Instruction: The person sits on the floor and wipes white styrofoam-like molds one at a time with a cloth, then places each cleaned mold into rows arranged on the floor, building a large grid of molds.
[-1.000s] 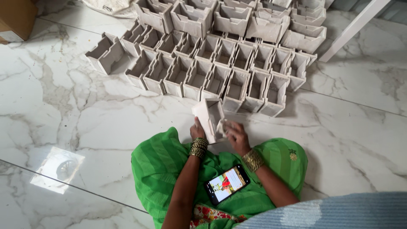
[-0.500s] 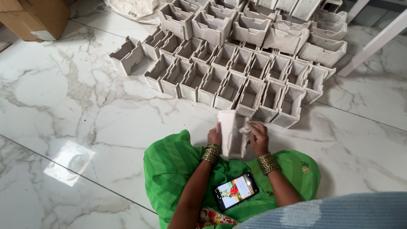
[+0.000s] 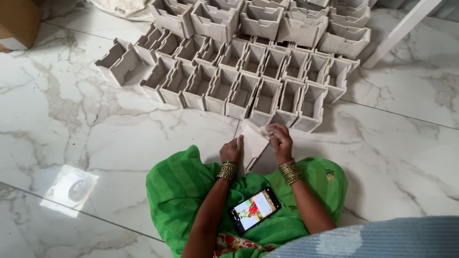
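Head view looks down on a marble floor (image 3: 71,124), where a big block of grey cardboard trays (image 3: 248,71) stands in rows, open tops up, packed wall to wall. A taller second tier sits at the far side; one tray (image 3: 117,59) at the left end stands a little apart and skewed. A brown box (image 3: 16,19) shows at the top left corner and a white slanted bar (image 3: 401,31) at the top right. Nearer, the green cloth (image 3: 191,191) of the person's lap spreads over the floor, and a phone (image 3: 254,210) with a lit screen lies on it between the forearms.

Both hands meet just in front of the nearest row. A flat, partly folded card piece (image 3: 254,143) stands tilted between them. The left hand (image 3: 231,151) is clenched on its near left edge; the right hand (image 3: 281,142) is curled over its upper right corner, fingers pressing a flap there. So the piece lies between the two grips, held at opposite edges, clear of the floor and just short of the front trays.

As a judgement: the piece is thin and held only at its edges, so a hard press at the corner could crease it off the fold line or tear the flap. It is also close to the front row; a push forward could knock those trays askew. The phone rests loose on sloping cloth and could slide off if the knees shift.
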